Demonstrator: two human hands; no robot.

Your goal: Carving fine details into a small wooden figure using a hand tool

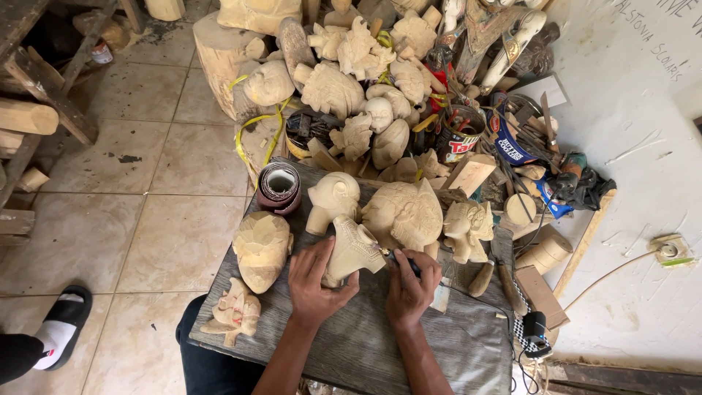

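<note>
A: A tiled workshop floor, and a grey weathered wooden board (pixel 351 344) across the lap as a bench.

B: At its middle stands the pale unfinished carved wooden figure (pixel 352 251), upright and a little tilted. The left hand (pixel 314 281) is wrapped round its base, fingers closed on it. The right hand (pixel 409 287) is closed on a small dark-handled carving tool (pixel 401 260), tip at the figure's right side.

A: Good practice here, I'd judge: short strokes, left grip firm, blade kept away from the holding fingers.

B: The figure is bare light wood, ridged with cut lines, no paint. Close behind it sit a round-headed pale carving (pixel 333 199) and a large pale carved animal (pixel 404 213); left, an oval wooden mask blank (pixel 261 249) and a roll of sandpaper (pixel 279 186).
</note>
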